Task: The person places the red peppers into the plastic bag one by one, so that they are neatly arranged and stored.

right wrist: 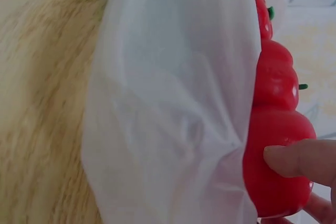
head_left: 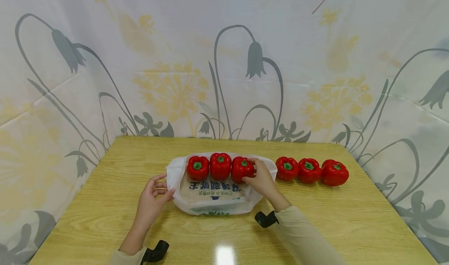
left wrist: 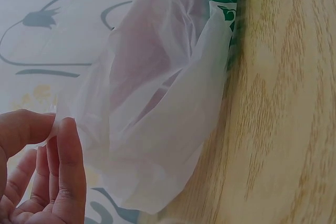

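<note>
A white plastic bag with dark printed characters lies open on the table. Three red bell peppers with green stems stand in a row along its far side: a left one, a middle one and a right one. My left hand pinches the bag's left edge between thumb and forefinger, and the left wrist view shows the thin film stretched from the fingertips. My right hand grips the right bell pepper, thumb on its near side. The far fingers are partly hidden behind it.
To the right of the bag, three more red bell peppers stand in a row on the wooden table: one near the bag, one in the middle and one at the end. A flower-patterned cloth hangs behind the table.
</note>
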Demonstrator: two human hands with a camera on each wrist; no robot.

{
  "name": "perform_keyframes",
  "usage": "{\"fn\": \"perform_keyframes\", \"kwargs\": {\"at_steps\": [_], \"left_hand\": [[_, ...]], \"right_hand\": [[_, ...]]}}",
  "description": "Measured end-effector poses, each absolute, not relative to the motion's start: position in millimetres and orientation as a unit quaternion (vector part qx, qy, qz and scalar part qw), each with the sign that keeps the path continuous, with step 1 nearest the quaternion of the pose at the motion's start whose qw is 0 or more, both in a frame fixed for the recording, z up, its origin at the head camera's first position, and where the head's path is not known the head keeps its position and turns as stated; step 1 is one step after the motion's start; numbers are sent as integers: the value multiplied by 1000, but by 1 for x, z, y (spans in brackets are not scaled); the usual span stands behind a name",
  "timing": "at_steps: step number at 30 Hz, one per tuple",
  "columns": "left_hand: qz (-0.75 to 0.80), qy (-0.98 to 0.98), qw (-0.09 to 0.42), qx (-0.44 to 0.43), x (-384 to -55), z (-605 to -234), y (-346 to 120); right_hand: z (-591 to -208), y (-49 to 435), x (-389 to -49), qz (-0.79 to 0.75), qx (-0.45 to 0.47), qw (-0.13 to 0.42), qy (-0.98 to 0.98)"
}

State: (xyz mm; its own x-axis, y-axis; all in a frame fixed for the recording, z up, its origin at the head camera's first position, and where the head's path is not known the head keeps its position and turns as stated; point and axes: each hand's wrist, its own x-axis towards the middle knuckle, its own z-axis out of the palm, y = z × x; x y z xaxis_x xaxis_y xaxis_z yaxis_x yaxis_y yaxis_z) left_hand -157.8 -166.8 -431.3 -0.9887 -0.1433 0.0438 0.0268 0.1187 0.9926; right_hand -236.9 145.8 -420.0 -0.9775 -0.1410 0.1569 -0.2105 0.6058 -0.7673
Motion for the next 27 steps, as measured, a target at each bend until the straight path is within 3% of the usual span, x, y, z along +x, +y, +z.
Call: {"fn": "perform_keyframes", "kwargs": {"at_steps": [27], "left_hand": [[-665,-742,68,41,-158,-430,-166]], "right_hand": [[-414,165,-202,486,124,123,-856]]}}
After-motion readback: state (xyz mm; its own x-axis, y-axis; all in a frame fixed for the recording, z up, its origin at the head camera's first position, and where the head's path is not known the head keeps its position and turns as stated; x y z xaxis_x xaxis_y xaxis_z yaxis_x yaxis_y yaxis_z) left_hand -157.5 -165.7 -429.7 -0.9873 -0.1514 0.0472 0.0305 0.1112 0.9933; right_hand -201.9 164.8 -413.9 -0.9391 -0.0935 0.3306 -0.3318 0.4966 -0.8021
